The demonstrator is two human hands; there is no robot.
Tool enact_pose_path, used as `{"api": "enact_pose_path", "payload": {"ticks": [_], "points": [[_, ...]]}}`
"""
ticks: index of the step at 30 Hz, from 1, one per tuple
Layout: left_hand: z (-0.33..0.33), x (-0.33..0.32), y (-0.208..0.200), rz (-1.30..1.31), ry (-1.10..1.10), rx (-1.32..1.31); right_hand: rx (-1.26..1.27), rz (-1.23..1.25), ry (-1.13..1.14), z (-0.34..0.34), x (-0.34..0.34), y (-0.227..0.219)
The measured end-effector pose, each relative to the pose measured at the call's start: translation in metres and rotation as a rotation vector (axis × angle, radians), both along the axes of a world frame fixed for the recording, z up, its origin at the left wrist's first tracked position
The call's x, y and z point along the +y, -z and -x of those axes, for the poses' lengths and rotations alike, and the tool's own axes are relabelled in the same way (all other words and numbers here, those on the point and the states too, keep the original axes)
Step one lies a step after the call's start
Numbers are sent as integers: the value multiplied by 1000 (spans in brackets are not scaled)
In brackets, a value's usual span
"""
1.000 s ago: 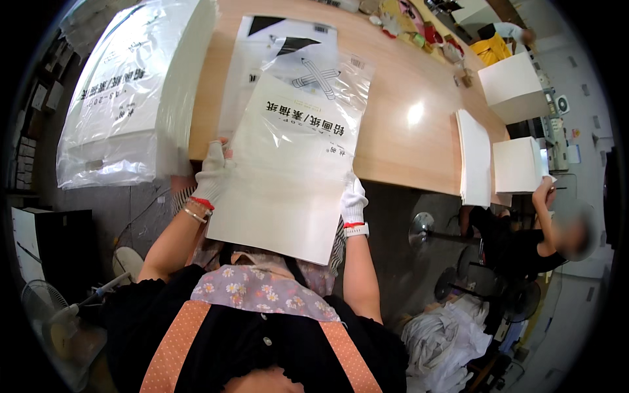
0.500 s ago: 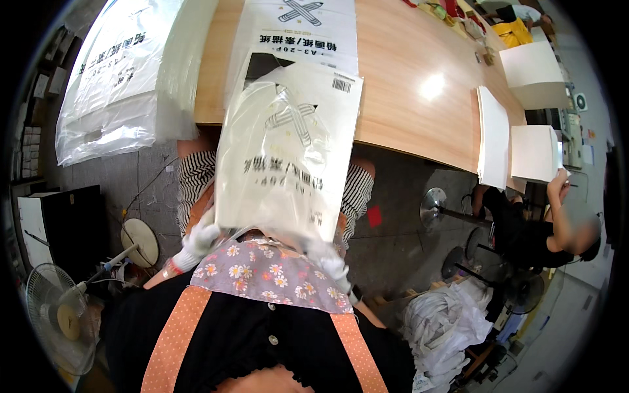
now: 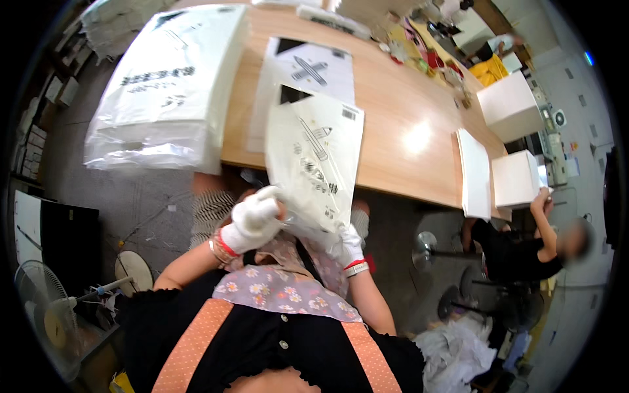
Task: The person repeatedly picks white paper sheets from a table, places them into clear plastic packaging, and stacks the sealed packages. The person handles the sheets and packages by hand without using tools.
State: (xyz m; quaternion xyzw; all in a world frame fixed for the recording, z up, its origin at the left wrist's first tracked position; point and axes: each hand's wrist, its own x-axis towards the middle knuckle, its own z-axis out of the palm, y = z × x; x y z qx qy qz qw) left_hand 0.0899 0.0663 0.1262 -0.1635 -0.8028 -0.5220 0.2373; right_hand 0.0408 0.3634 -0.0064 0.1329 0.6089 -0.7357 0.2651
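Observation:
In front of me a white sketch paper pack (image 3: 327,134) in a clear plastic bag leans from the table edge toward my lap, a pencil drawing and dark corner on its face. My right hand (image 3: 347,245), white-gloved, grips the lower right corner of the bag. Beside the lower left edge is my gloved left hand (image 3: 254,219), its fingers curled closed and a bare fingertip showing; what they pinch is hidden. Under the pack's far end lies another similar pack (image 3: 318,60) on the table.
At the left a thick stack of bagged packs (image 3: 177,72) overhangs the wooden table (image 3: 400,105). White paper stacks (image 3: 475,173) stand at the right edge, near a seated co-worker (image 3: 517,245). A fan (image 3: 52,318) is at lower left, crumpled white plastic (image 3: 455,354) at lower right.
My left hand has risen from the pack's bottom edge to beside its lower left side. My right hand has come up to its lower right corner. The view has shifted, showing more of the table's far side.

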Motion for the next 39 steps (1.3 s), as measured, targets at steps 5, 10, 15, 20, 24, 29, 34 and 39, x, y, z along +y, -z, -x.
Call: {"api": "enact_pose_path", "payload": {"ticks": [5, 10, 15, 20, 24, 29, 34, 39], "points": [[-15, -61, -78, -202, -270, 253, 23, 757, -29, 52, -148, -80], [4, -194, -78, -728, -690, 574, 557, 456, -621, 90, -266, -101], [-24, -321, 1, -688, -919, 153, 96, 313, -579, 45, -340, -117], [-87, -287, 141, -1151, -1016, -6, 198, 408, -609, 37, -244, -70], [-154, -209, 313, -1115, -1153, -672, -117, 201, -250, 8, -128, -11], [-109, -142, 352, -650, -932, -1165, -283, 544, 494, 6, -5, 36], [-68, -130, 346, -382, -823, -1307, -200, 637, 434, -16, -6, 46], [-59, -143, 340, -248, -803, -1349, -149, 745, 397, -10, -2, 55]]}}
